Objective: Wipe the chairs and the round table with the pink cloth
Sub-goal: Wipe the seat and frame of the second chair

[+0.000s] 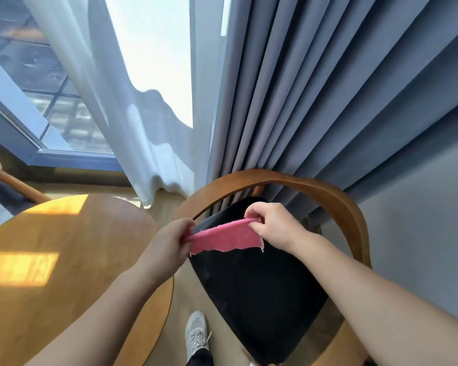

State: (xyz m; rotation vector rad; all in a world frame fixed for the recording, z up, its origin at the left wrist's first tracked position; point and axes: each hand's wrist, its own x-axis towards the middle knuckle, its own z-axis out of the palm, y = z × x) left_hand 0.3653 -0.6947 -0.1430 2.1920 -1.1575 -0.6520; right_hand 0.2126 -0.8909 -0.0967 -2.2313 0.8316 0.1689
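Chair (pixel 262 299); cloth (pixel 226 237) in left grip (pixel 169 241), right grip (pixel 275 223)

This is a sitting corner of a lived-in room, a home or a hotel room (which of the two cannot be told). At 8 o'clock stands a round honey-coloured wooden table (pixel 64 260), sunlit in patches. At 4 o'clock is a curved-back wooden armchair with a black padded seat (pixel 262 299), and at 9 o'clock part of a second wooden chair with a dark cushion (pixel 13 182). Heavy pleated blue-grey curtains (pixel 328 88) hang from 12 to 3 o'clock. A sheer white curtain (pixel 111 101) hangs at 11 o'clock, beside a grey-framed window (pixel 77 157) at 10 o'clock. A pale floor (pixel 188 299) runs beneath.
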